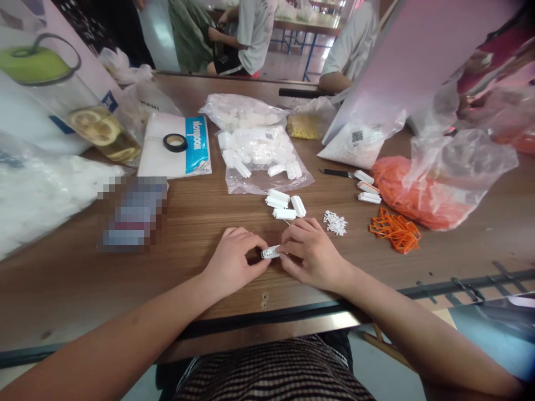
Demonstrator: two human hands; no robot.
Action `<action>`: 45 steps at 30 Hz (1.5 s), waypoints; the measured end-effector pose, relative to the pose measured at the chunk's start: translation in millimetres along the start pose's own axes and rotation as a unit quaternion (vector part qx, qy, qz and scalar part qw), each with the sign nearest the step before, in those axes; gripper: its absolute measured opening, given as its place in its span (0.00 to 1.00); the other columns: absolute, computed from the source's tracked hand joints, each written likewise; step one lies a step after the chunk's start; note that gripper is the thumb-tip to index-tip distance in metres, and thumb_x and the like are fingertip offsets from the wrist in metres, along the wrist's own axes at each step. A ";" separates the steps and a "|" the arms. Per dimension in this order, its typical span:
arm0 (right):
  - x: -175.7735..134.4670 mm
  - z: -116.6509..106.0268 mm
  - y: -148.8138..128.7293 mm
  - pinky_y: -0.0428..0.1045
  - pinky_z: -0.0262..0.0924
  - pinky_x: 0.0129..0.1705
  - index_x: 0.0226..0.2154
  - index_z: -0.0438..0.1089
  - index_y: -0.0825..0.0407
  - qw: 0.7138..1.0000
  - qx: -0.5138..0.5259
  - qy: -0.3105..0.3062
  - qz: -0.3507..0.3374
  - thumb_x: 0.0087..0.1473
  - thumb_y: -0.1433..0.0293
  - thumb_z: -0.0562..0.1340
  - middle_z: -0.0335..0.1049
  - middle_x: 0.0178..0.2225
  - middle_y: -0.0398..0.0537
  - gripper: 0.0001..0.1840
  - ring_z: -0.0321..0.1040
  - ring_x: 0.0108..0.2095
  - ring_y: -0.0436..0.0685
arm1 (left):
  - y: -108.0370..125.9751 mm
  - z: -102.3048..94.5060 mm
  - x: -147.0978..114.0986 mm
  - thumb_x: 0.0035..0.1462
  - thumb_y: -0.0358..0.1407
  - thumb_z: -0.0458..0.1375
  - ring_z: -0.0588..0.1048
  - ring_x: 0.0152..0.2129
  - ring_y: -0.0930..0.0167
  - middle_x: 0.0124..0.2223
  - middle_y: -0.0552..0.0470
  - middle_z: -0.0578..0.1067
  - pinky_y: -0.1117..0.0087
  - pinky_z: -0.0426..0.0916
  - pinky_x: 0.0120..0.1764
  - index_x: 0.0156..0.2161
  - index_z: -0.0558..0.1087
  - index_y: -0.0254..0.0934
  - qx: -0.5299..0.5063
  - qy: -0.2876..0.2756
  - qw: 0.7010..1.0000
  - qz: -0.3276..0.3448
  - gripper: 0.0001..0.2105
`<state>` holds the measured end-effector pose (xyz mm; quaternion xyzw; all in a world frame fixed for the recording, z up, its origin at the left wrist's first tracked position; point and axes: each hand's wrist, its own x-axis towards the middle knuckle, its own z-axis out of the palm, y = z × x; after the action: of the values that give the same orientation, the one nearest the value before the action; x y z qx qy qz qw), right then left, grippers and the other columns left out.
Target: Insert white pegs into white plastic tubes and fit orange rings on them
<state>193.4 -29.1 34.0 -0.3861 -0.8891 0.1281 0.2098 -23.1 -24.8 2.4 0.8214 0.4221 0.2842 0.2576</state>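
Near the front edge of the table, my left hand (234, 259) pinches one end of a white plastic connector housing (270, 253) between thumb and fingers. A row of small dark holes shows along its face. My right hand (311, 253) closes on the other end, its fingertips covering that part. A thin pale sliver pokes up beside my right knuckles; its kind is unclear. Just beyond my hands lie several similar white housings (284, 213). To the right are a heap of tiny white plastic pieces (335, 223) and a pile of orange plastic frames (395, 230).
Bags of white housings (259, 147), yellow pieces (307, 123) and orange parts (418, 192) stand behind. A dark-handled tool (336, 172) lies near more housings (369, 197). At left are a notebook (156, 159), black tape (174, 143), a bottle (100, 125) and a blurred-out object (134, 214). People sit beyond.
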 end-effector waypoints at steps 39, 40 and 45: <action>-60.1 -69.7 116.1 0.48 0.55 0.28 0.22 0.72 0.50 0.911 -0.104 -0.071 0.393 0.48 0.63 0.60 0.73 0.22 0.44 0.10 0.67 0.25 0.54 | -1.9 -0.2 -1.3 0.53 0.35 0.64 0.72 0.34 0.67 0.34 0.57 0.78 0.59 0.61 0.45 0.34 0.74 0.42 0.006 -0.009 1.000 -0.008 0.04; -60.1 -68.9 116.2 0.48 0.54 0.28 0.21 0.71 0.50 0.909 -0.110 -0.071 0.395 0.47 0.63 0.60 0.71 0.22 0.44 0.10 0.66 0.25 0.53 | -2.1 0.1 -1.4 0.53 0.35 0.64 0.72 0.34 0.67 0.34 0.57 0.78 0.59 0.61 0.45 0.34 0.74 0.42 0.006 -0.009 1.000 -0.009 0.04; -59.4 -64.8 117.0 0.49 0.50 0.27 0.17 0.64 0.50 0.912 -0.125 -0.066 0.384 0.46 0.63 0.59 0.65 0.18 0.42 0.12 0.60 0.22 0.52 | -0.8 -0.3 -0.5 0.53 0.35 0.64 0.72 0.34 0.67 0.33 0.57 0.78 0.59 0.61 0.44 0.34 0.74 0.42 0.007 -0.009 1.000 -0.010 0.04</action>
<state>334.5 9.5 29.1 -0.7116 -0.6928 0.1119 0.0353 -24.0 -24.8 2.0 0.8215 0.4302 0.2706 0.2585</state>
